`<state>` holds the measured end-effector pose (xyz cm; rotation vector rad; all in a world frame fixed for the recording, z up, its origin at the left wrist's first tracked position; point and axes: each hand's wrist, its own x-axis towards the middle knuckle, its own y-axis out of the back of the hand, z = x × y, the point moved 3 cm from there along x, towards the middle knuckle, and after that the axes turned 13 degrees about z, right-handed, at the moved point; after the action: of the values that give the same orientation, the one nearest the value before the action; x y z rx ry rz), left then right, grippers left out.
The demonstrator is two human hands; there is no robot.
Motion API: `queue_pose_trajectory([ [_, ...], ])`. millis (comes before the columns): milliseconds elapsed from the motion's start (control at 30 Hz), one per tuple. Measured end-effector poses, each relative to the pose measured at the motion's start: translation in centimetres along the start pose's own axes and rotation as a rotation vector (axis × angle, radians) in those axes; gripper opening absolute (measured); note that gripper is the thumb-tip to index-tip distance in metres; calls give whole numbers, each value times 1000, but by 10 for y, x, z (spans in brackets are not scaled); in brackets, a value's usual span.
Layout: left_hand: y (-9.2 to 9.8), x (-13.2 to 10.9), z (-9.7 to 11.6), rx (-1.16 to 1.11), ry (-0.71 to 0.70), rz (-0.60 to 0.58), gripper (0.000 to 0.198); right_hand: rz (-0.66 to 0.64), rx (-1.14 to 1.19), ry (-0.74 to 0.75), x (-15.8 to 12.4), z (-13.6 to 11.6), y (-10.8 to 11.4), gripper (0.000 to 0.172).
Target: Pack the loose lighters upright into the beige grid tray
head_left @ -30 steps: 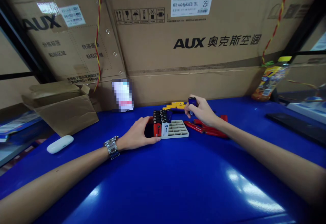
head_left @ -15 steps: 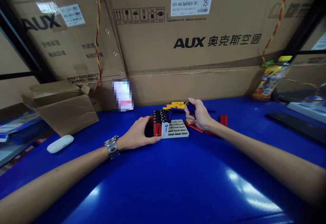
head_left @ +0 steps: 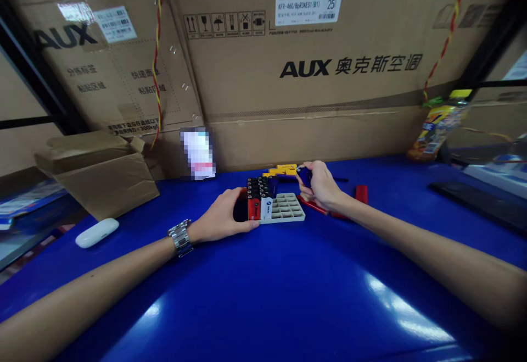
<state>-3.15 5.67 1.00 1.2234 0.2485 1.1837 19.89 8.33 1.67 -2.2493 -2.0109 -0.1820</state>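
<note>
A white gridded tray (head_left: 289, 208) holds several upright lighters on its left part, among them a red lighter (head_left: 253, 209) and a white lighter (head_left: 267, 208) at the front. My left hand (head_left: 224, 213) grips the tray's left side, thumb at the front corner and fingers behind. Above and right of the tray, my right hand (head_left: 319, 183) is closed round a dark blue lighter (head_left: 303, 175). Yellow lighters (head_left: 284, 170) lie behind the tray. Red lighters (head_left: 315, 205) lie to its right, partly beneath my right hand.
On the blue table (head_left: 263, 290) are an open carton (head_left: 107, 181), a white oval case (head_left: 97, 233) and a black flat object (head_left: 477, 202). A blurred screen (head_left: 198, 153) and a bottle (head_left: 438, 126) stand before large cardboard boxes (head_left: 313, 104).
My right hand has shifted slightly left with the dark blue lighter, which has tilted a little. My left hand and the tray have hardly moved.
</note>
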Motion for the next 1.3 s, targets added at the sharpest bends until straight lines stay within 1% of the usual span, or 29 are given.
queue_pose_trajectory([
  [133, 0, -1, -1, -1, -5, 0, 75, -1, -29, 38, 1, 2, 2, 38],
  [333, 0, -1, 1, -12, 3, -8, 75, 15, -28, 48, 5, 7, 4, 37],
  [433, 0, 0, 2, -18, -1, -5, 73, -2, -35, 64, 5, 8, 4, 37],
  [533, 0, 0, 1, -25, -19, 9, 70, -31, -109, 106, 4, 6, 2, 40],
  [633, 0, 0, 0, -34, -23, 9, 70, -38, -214, 224, -1, 0, -1, 39],
  [767, 0, 0, 0, -26, -18, 8, 72, -52, -299, 360, -5, -8, -4, 29],
  [833, -1, 0, 0, -22, -20, 12, 73, -51, -371, 491, -6, -12, -4, 27],
  [900, -1, 0, 0, -22, -21, 16, 72, -13, -462, 662, -7, -18, -4, 26],
  [933, -1, -1, 1, -22, -22, 18, 71, 6, -491, 719, -8, -20, -3, 27],
  [967, -1, -1, 1, -22, -25, 19, 70, 12, -504, 741, -8, -21, -3, 27],
  [1033, -1, -1, 1, -21, -30, 20, 69, -7, -471, 706, -9, -20, -4, 27],
  [1200, -1, 0, -1, -16, -20, 16, 73, -103, -315, 510, -10, -9, -9, 23],
  [1300, -2, 0, -2, -4, -18, 16, 76, -152, -312, 489, -10, -4, -11, 18],
])
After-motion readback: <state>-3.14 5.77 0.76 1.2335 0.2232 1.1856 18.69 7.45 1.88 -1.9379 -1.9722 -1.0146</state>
